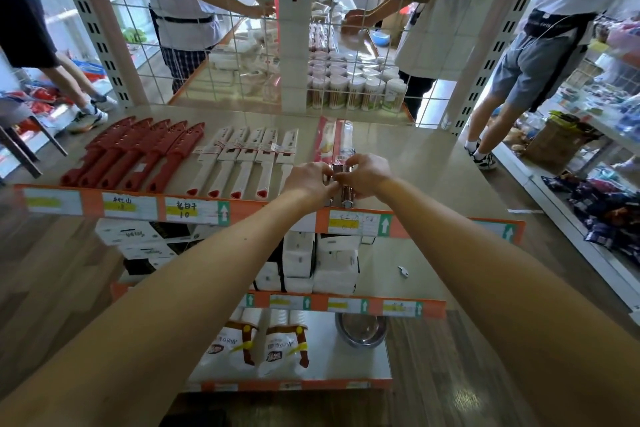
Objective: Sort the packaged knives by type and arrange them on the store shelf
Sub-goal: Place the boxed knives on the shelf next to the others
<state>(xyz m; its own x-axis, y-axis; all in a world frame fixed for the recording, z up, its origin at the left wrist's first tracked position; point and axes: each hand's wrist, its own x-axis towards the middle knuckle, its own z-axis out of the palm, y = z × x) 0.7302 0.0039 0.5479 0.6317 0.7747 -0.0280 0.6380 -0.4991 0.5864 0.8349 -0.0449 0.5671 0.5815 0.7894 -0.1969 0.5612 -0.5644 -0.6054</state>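
I have both hands close together at the near right of the top shelf [436, 163], over the steel-handled knives [347, 144]. These lie in clear packs side by side, handles toward the near edge and blades pointing far, toward the wire grid back [242, 45]. The left hand [310, 180] and the right hand [367, 175] each have their fingers curled in, pinching the packs at the handle end. How many packs lie under the hands I cannot tell, though two handle butts show just past the near edge.

To the left, well apart from this group, the two other types are already laid out in rows. The red-sheathed knives [138, 152] fan out at far left, and the white boxed knives [249, 156] sit between them and my hands.

I judge these packs to be light but top-heavy toward the metal handle. The clear film looks slick and a little soft, so a pinch on the film alone could slide. The handle end is the stiff, solid part, and that is where I would take hold, thumb on top and fingers under. The thin blade end should then trail along the shelf. Squaring them should need only a gentle push along the shelf, handles lined up with the orange label strip [138, 206].
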